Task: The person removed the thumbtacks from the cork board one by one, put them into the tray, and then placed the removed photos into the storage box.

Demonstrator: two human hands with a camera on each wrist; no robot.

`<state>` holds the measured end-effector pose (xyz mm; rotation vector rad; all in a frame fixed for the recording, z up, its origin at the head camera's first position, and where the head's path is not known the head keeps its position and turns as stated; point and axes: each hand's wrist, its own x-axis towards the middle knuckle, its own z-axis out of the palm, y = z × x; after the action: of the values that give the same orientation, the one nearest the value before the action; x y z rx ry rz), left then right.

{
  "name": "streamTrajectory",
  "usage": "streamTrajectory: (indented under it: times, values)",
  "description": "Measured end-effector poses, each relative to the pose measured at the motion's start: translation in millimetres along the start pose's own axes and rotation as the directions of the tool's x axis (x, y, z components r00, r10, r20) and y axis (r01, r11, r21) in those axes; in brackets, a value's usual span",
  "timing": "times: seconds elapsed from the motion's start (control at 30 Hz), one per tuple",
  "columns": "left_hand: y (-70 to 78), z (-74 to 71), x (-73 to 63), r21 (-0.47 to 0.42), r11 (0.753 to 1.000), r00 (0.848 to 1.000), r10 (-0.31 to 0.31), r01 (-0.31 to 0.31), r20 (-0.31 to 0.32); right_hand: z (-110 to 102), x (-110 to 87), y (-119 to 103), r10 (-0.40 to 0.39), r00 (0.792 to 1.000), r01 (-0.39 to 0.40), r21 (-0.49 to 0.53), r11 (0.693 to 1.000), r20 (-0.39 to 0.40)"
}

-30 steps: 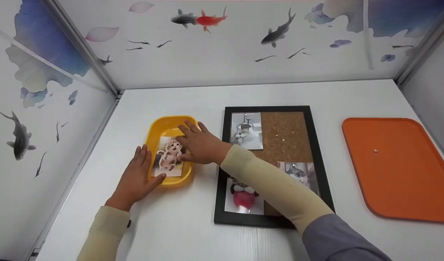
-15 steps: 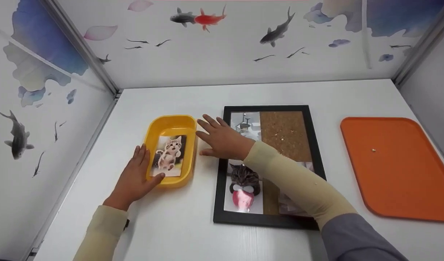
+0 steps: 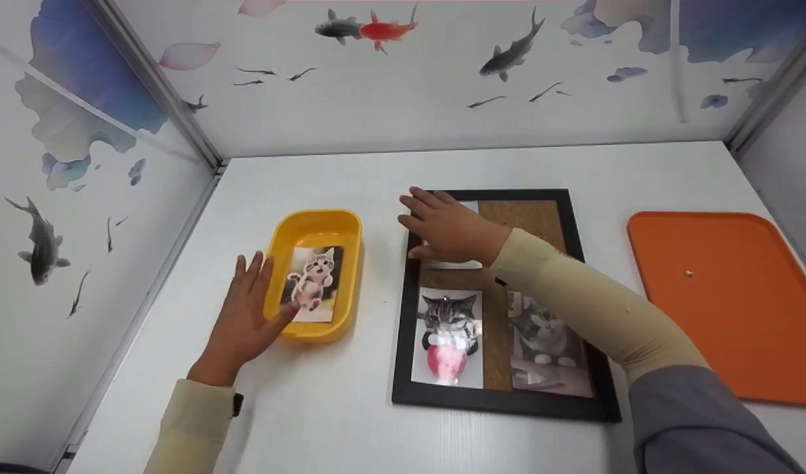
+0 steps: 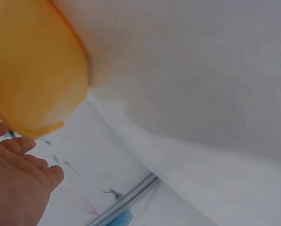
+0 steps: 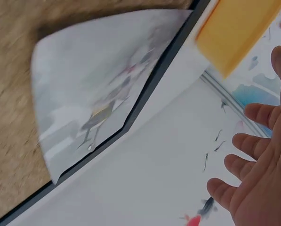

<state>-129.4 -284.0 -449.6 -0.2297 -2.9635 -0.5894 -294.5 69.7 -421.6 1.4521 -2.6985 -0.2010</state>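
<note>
A yellow tub point(image 3: 354, 289) stands on the left of the table, with a kitten photo point(image 3: 316, 280) lying inside. My left hand point(image 3: 245, 322) is spread at its left side, thumb over the near rim; whether it touches cannot be told. Right of the tub lies a black-framed corkboard point(image 3: 521, 217). Over its upper left corner hovers my right hand point(image 3: 452, 227), fingers extended and holding nothing. It partly covers a pinned photo point(image 5: 107, 94), whose edges lift off the cork in the right wrist view. Below are a tabby photo point(image 3: 449, 336) and a grey-and-white cat photo point(image 3: 544, 342).
An orange tray point(image 3: 725, 316) lies at the right, with a small shiny pin point(image 3: 688, 273) on it. White panels point(image 3: 376, 112) printed with fish close off the back and sides of the white table point(image 3: 311, 421).
My right hand has left the yellow tub and moved right, over the corkboard's upper left corner. The left hand stays by the tub, its fingers now more spread.
</note>
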Motion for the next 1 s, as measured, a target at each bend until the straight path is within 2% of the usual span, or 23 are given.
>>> streamTrajectory:
  times: [0.07,0.1,0.17,0.3,0.37,0.5,0.57,0.63,0.8,1.0]
  values:
    - [18.1,-2.1,0.5,-0.029,0.998,0.993,0.060,-0.063,-0.099,2.1,-2.4,5.0,-0.014,1.000,0.014,-0.006,1.000,0.001]
    - [28.3,-2.2,1.4,-0.032,0.993,0.984,0.105,-0.111,-0.144,3.6,-3.1,7.2,-0.017,1.000,0.017,-0.008,1.000,0.002]
    - [48.6,0.9,4.2,-0.028,0.974,0.953,0.214,-0.225,-0.215,6.8,-3.7,11.2,-0.020,1.000,0.020,-0.006,1.000,0.010]
    - [84.5,18.1,10.4,0.010,0.920,0.888,0.381,-0.392,-0.256,15.0,-2.6,18.0,-0.017,0.999,0.017,-0.008,1.000,0.035]
    - [99.4,29.4,13.4,0.004,0.900,0.871,0.424,-0.437,-0.248,18.6,-2.0,21.2,-0.016,0.999,0.016,-0.007,1.000,0.051]
    - [123.2,51.1,19.7,-0.025,0.873,0.854,0.471,-0.488,-0.219,23.2,-1.9,28.8,-0.004,0.997,0.003,0.006,1.000,0.073]
    - [132.1,60.3,22.3,-0.029,0.863,0.850,0.489,-0.504,-0.198,24.2,-3.0,33.4,0.009,0.997,-0.011,0.023,1.000,0.072]
    - [138.5,67.6,24.5,-0.027,0.861,0.852,0.497,-0.508,-0.163,25.3,-4.3,38.9,0.026,0.998,-0.028,0.033,0.999,0.061]
    - [144.5,79.0,31.9,-0.004,0.860,0.859,0.509,-0.510,-0.049,30.7,-8.8,52.4,0.056,0.997,-0.060,0.075,0.995,0.059]
    - [148.3,82.9,48.4,0.023,0.849,0.848,0.524,-0.527,0.079,39.9,-11.5,65.2,0.112,0.991,-0.121,0.131,0.984,0.076]
